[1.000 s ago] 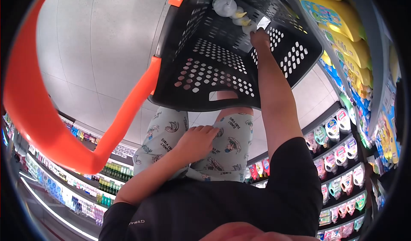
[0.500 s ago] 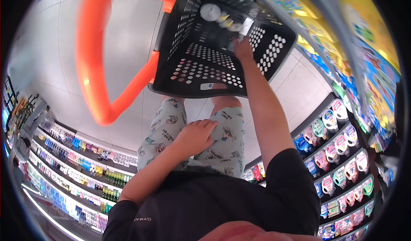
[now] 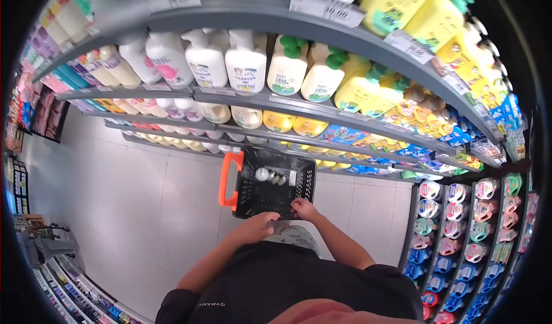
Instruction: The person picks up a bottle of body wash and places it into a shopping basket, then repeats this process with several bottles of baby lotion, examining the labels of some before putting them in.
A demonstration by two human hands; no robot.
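A black basket [image 3: 267, 206] with an orange handle [image 3: 231, 180] is below the shelves. Inside lie a white round item [image 3: 262, 174], several small pale items and a white rectangular item [image 3: 292, 178]. My left hand [image 3: 259, 226] is at the basket's near rim, its thumb apart from the fingers and nothing visible in it. At the near right corner, my right hand [image 3: 305, 208] has its fingers curled together over the rim; what they hold, if anything, is too small to make out.
Shelves [image 3: 241, 19] of white and yellow pump bottles [image 3: 246, 62] with price tags curve across the front. Detergent bottles [image 3: 454, 212] fill racks at the right. Grey floor tiles [image 3: 138, 203] extend left, toward a cart-like object [image 3: 52, 246] and lower-left shelves.
The view has swung up to the shelves, and the basket appears smaller and lower. My right hand has moved from inside the basket to its near rim; my left hand has left my thigh for the rim.
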